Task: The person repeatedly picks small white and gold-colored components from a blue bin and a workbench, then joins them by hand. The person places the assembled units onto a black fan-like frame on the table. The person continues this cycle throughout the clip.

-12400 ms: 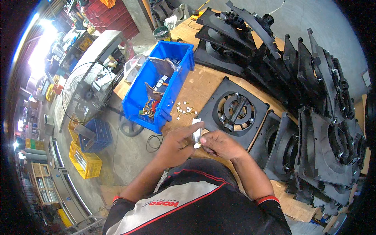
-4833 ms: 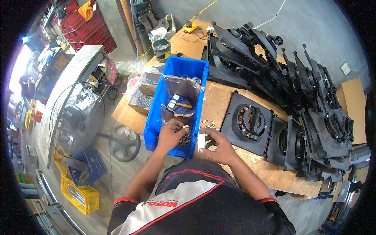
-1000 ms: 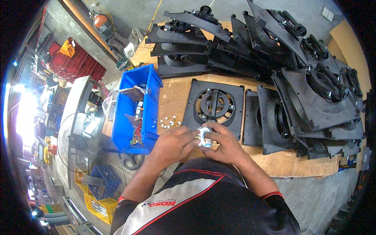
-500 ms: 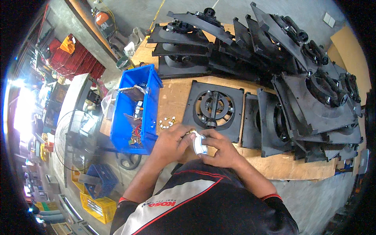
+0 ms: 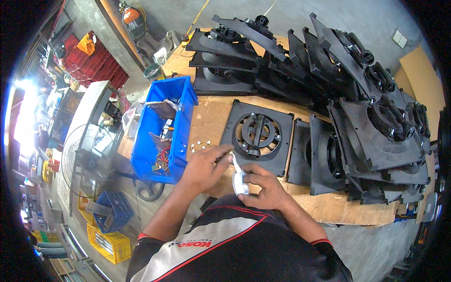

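right hand (image 5: pixel 264 186) with tape (image 5: pixel 240 181), red-lettered shirt (image 5: pixel 239 249)

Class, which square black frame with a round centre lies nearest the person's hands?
The square black frame just beyond the left hand and right hand: it lies flat, uncovered by another, while the other frames lean or overlap.

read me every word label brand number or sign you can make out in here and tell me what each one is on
I won't copy out words or brands, but here is where print shows:
Shirt: bold red lettering on the pale panel, upside down here, with smaller print beside it, too small to read.
Orange cylinder: dark lettering, small and blurred.
White roll in the right hand: no readable print.
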The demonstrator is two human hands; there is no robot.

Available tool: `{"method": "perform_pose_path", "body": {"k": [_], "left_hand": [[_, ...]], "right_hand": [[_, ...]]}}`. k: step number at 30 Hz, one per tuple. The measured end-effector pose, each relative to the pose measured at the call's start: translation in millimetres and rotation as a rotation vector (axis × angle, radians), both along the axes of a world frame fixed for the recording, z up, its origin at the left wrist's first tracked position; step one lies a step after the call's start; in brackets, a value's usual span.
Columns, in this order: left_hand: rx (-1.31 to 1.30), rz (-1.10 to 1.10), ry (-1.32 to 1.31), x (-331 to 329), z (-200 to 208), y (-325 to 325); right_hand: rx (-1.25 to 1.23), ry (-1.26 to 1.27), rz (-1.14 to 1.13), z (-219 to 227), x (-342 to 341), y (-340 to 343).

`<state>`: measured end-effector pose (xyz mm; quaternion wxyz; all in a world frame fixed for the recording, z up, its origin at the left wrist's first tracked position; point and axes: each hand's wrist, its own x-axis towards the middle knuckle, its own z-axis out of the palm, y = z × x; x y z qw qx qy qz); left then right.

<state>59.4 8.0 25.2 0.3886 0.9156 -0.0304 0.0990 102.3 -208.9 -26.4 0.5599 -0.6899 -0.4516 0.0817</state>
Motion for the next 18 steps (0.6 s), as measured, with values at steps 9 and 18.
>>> {"method": "perform_pose_path", "body": {"k": [9, 18], "left_hand": [[-0.216, -0.036, 0.086, 14.7, -64.3, -9.8], [-0.016, -0.257, -0.227, 22.8, -146.4, -34.5]], "right_hand": [[-0.205, 0.025, -0.122, -28.2, 3.9, -11.3], [-0.385, -0.051, -0.302, -82.7, 0.7, -51.7]]}}
